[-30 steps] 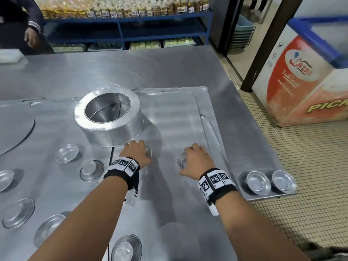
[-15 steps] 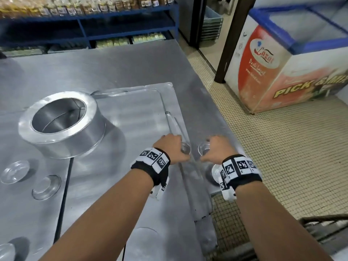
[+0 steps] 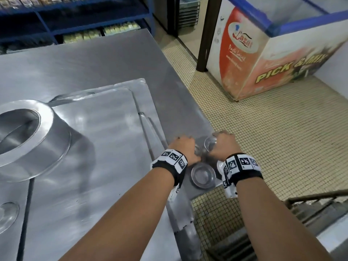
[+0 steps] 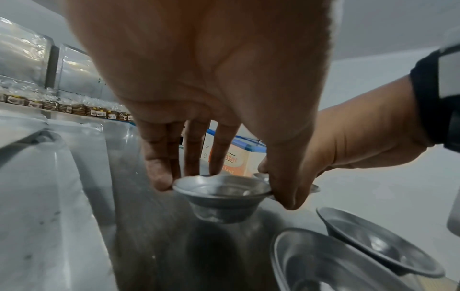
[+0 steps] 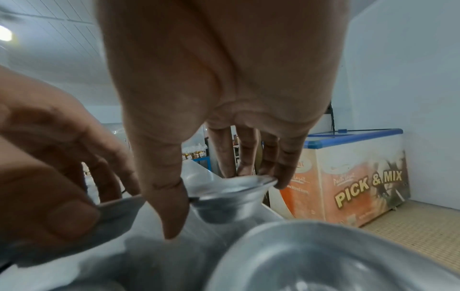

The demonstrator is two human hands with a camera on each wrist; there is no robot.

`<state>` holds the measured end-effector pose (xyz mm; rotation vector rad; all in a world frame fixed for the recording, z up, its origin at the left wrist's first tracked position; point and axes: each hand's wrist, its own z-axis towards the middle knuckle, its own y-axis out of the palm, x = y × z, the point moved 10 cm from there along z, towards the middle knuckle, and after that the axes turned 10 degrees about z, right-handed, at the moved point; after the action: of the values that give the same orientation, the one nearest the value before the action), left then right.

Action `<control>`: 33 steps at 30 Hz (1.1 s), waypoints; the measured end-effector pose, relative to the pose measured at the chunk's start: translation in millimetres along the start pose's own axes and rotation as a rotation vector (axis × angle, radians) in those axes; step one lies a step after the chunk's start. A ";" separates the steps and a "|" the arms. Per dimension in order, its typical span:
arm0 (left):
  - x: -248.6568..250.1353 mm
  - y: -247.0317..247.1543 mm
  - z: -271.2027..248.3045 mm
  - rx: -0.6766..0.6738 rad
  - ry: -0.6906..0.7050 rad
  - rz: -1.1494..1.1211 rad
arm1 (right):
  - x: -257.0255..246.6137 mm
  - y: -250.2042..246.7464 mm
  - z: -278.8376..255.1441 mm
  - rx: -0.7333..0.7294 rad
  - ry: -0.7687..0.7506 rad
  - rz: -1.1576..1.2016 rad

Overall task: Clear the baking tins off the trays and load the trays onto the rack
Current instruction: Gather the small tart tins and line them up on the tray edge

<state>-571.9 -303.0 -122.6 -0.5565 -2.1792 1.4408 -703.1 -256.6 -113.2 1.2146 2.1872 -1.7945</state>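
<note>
Both hands are at the table's right front corner, each holding a small round metal tin by its rim. My left hand (image 3: pixel 185 146) (image 4: pixel 221 189) pinches one tin (image 4: pixel 221 198) between fingers and thumb, just above the table. My right hand (image 3: pixel 224 143) (image 5: pixel 229 196) pinches another tin (image 3: pixel 210 143) (image 5: pixel 234 200) close beside it. Two more small tins (image 3: pixel 203 175) (image 4: pixel 378 244) sit on the table right under my wrists. The bare metal tray (image 3: pixel 105 117) lies to the left, and a large ring tin (image 3: pixel 28 136) stands at its far left.
The steel table (image 3: pixel 94 53) ends just right of my hands, above the tiled floor (image 3: pixel 273 138). A chest freezer (image 3: pixel 263 53) stands at the back right. Another small tin (image 3: pixel 7 215) lies on a left tray. A dark metal frame (image 3: pixel 310 204) is at the lower right.
Both hands lifted small tins off the tray and carried them right, to the table's corner beside the two tins there. My view swung right with them.
</note>
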 end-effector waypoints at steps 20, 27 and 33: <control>-39.9 -5.9 -30.9 0.136 -0.041 -0.007 | -20.4 6.2 -14.2 0.051 -0.117 -0.061; -133.0 -10.5 -126.8 0.016 -0.217 -0.116 | -121.2 64.8 -57.6 -0.206 -0.278 -0.116; -237.9 13.0 -248.6 0.018 -0.474 -0.185 | -220.7 155.6 -119.2 -0.414 -0.502 -0.226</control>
<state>-233.5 -249.4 -87.3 0.0040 -2.4879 1.6087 -409.2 -269.0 -88.8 0.3947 2.2754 -1.3964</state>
